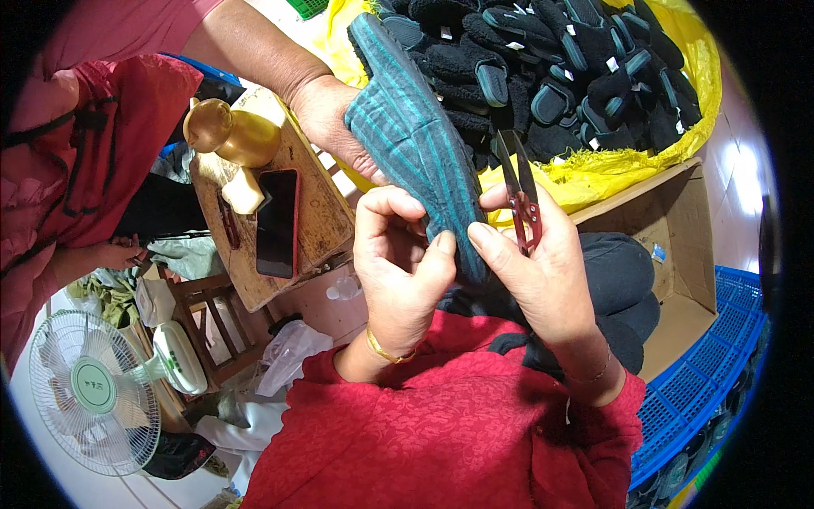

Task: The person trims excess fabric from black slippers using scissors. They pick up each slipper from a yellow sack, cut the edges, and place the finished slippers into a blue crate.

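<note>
A teal and dark striped cloth slipper (411,131) is in front of me, slanting up to the left. My left hand (394,271) is closed, its thumb and finger pinching the slipper's near end. My right hand (543,280) is also closed, thumb and finger at the slipper's right edge. Tucked in that same hand are red-handled thread snips (524,191), blades pointing up and slightly apart. Another person's hand (331,119), reaching in from the upper left, touches the slipper's left side. The slipper's underside is hidden from me.
Dark fleecy slippers (551,102) fill a yellow sack (687,140) at the far right. Below it sit a cardboard box (678,288) and a blue plastic basket (678,407). A wooden stool (326,229) bears a phone (278,222) and a gold-coloured pot (250,138). A fan (93,386) stands lower left.
</note>
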Available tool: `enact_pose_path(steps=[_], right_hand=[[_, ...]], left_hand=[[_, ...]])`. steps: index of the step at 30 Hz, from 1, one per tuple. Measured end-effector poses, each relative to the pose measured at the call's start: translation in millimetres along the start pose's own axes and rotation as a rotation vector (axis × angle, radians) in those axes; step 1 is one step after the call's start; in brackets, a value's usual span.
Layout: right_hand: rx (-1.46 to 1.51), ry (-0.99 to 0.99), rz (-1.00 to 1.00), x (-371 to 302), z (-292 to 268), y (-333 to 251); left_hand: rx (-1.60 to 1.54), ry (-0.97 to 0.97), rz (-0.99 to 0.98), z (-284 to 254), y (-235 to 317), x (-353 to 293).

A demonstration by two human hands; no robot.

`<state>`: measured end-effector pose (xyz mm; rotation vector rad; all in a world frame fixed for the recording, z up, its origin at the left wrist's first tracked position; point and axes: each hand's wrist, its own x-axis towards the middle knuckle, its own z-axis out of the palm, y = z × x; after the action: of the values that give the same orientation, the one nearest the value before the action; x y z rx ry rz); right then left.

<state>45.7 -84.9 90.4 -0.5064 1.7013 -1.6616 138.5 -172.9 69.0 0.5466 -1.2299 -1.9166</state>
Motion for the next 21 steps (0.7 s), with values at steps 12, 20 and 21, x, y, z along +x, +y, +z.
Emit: enact_pose_path(steps=[12, 20, 21], right_hand=[[0.011, -0.004, -0.003, 0.8, 0.8, -1.0], [0.054, 0.004, -0.003, -3.0, 1.0, -4.8], [0.005, 0.018, -0.032, -3.2, 1.2, -4.3]], left_hand=[[-0.057, 0.005, -0.011, -2.1, -1.0, 0.6], [-0.029, -0.010, 0.023, -2.1, -4.3, 0.0], [-0.013, -0.008, 0.029, -1.7, -5.1, 0.1]])
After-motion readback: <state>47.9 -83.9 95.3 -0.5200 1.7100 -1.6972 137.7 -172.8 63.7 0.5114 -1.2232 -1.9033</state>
